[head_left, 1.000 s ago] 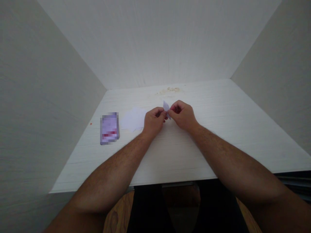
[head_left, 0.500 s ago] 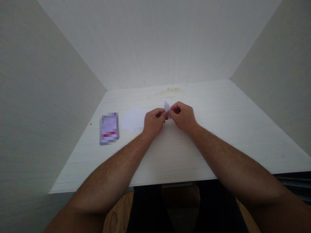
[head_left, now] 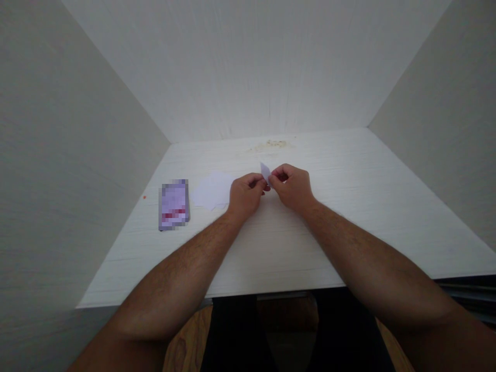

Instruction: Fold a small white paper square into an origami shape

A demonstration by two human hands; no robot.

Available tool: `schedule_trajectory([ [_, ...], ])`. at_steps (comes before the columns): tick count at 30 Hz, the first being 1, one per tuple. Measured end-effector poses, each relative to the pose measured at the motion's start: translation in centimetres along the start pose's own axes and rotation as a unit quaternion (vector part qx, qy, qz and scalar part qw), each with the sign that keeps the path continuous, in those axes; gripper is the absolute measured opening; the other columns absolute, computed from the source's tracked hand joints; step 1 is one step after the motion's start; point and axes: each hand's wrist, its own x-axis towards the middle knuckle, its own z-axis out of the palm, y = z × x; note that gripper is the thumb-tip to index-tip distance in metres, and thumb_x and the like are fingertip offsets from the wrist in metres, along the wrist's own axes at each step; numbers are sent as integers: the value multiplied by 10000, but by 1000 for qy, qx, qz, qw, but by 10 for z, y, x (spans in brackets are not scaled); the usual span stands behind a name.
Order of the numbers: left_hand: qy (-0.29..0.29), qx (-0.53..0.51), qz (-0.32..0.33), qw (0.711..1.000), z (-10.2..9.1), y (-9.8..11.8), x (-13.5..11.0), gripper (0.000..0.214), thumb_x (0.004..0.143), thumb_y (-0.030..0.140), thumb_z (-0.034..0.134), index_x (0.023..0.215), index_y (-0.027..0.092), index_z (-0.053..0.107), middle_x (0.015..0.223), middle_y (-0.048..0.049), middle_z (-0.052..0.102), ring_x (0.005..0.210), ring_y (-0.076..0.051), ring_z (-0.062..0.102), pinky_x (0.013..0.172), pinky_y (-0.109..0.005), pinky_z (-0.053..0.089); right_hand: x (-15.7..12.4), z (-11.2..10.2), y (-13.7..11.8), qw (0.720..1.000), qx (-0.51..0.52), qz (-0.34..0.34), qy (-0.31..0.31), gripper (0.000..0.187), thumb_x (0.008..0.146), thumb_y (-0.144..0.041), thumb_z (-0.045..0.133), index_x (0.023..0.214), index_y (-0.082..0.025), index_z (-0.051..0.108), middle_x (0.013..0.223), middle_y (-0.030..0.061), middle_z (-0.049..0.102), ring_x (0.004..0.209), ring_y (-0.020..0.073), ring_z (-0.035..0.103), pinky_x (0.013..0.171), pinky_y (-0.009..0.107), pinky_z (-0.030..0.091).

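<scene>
A small piece of white paper (head_left: 265,171) stands up between my two hands, its pointed top leaning left. My left hand (head_left: 247,195) pinches its lower left side between thumb and fingers. From the right, my right hand (head_left: 292,185) grips the paper's edge with thumb and forefinger. The lower part of the piece is hidden by my fingers. Loose white paper sheets (head_left: 212,191) lie flat just left of my left hand, partly covered by it.
A blurred-out purple device, perhaps a phone (head_left: 174,205), lies farther left on the white table (head_left: 279,253). A tiny orange speck (head_left: 144,197) is near the left edge. Brownish marks (head_left: 276,143) show at the back. White panels (head_left: 267,67) rise behind and at both sides.
The paper's tip has tilted slightly to the left, and my right hand has turned a little with it. My left hand stays almost in place.
</scene>
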Motion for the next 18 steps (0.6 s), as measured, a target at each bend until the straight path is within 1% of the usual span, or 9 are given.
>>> schedule_trajectory([
  [9,-2,19,10,1000,-1,-2,1,111,801,236,620,775,182,714,690,-13,713,611,-110,638,600,-234,520,0,-1,-1,999,-22,-23,-6,110,786,-247,625,684,-206,633,692,15,695,646,149,613,669,312,475],
  [18,-4,40,37,998,-2,-9,2,128,809,269,618,789,194,720,722,-15,720,676,-128,657,641,-249,527,0,1,2,1000,-2,-18,5,106,760,-256,642,677,-211,595,645,-13,653,603,136,587,612,292,444],
])
